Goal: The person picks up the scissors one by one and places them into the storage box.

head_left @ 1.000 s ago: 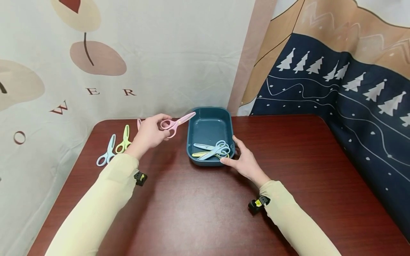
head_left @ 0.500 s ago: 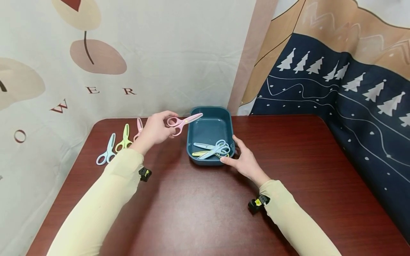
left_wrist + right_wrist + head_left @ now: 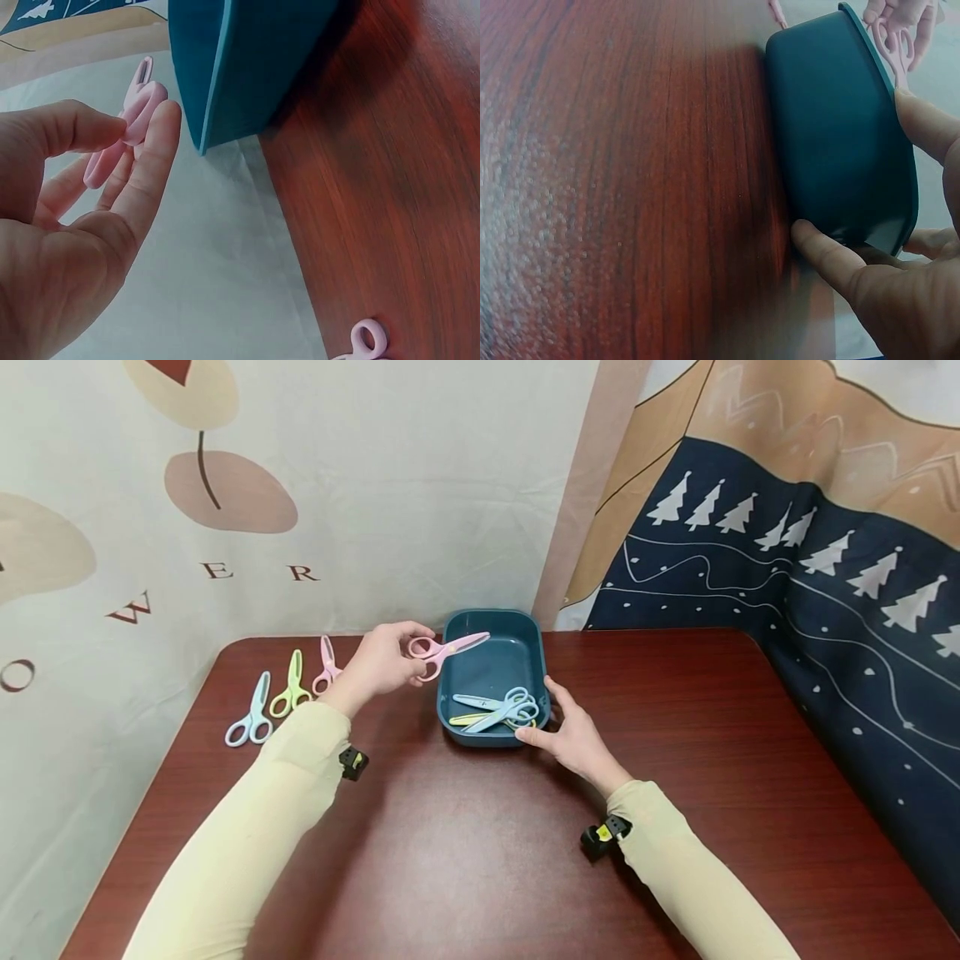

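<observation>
Pinched by the handles between the thumb and fingers of my left hand (image 3: pixel 390 658) is a pair of pink scissors (image 3: pixel 453 648). Its blades point right, above the left part of a dark teal plastic bin (image 3: pixel 493 741). In the left wrist view the pink scissors (image 3: pixel 142 112) are seen end-on, near the bin's wall (image 3: pixel 255 75). My right hand (image 3: pixel 573 739) holds the bin's near right corner, with the thumb at the rim and fingers along the side. Light blue scissors (image 3: pixel 498 710) lie in the bin, partly over yellow-green scissors (image 3: pixel 467 721).
Left of the bin on the brown table (image 3: pixel 465 843) lie light blue scissors (image 3: pixel 251 714), yellow-green scissors (image 3: pixel 293 683) and another pink pair (image 3: pixel 327 664), partly behind the left wrist. A pale printed cloth (image 3: pixel 405 502) hangs behind; a navy cloth (image 3: pixel 720 560) is at the right.
My left hand has moved right with the pink scissors, bringing their blades from the bin's left rim to above its inside. My right hand and the bin stay in place.
</observation>
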Available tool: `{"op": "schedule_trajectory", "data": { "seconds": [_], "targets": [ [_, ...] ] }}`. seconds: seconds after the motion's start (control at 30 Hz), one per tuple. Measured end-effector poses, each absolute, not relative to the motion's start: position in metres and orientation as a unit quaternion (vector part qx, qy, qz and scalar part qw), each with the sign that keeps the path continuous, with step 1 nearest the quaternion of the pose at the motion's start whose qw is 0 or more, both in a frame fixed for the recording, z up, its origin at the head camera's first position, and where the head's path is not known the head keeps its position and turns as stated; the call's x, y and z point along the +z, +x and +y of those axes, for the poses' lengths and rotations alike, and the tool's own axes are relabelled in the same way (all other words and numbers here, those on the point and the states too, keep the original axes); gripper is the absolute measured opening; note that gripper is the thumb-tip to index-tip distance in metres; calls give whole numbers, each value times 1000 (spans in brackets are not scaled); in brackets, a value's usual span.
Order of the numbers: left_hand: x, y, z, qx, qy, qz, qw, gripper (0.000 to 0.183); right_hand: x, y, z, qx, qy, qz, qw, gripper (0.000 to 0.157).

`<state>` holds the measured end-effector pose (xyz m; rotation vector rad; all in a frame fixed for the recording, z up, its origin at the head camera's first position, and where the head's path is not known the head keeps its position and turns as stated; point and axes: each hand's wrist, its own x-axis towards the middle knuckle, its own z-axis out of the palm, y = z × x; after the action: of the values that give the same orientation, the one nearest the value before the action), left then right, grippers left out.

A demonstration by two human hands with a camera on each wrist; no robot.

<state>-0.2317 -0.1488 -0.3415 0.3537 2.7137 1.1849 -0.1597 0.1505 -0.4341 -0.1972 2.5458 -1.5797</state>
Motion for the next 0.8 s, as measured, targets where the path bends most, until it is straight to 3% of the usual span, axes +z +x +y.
{"op": "schedule_trajectory", "data": {
  "seconds": [0.8],
  "targets": [
    [-347,-234,-115,423,101,889,143,43,-432,-158,151,-527,-59,845,73,98]
  ]
}}
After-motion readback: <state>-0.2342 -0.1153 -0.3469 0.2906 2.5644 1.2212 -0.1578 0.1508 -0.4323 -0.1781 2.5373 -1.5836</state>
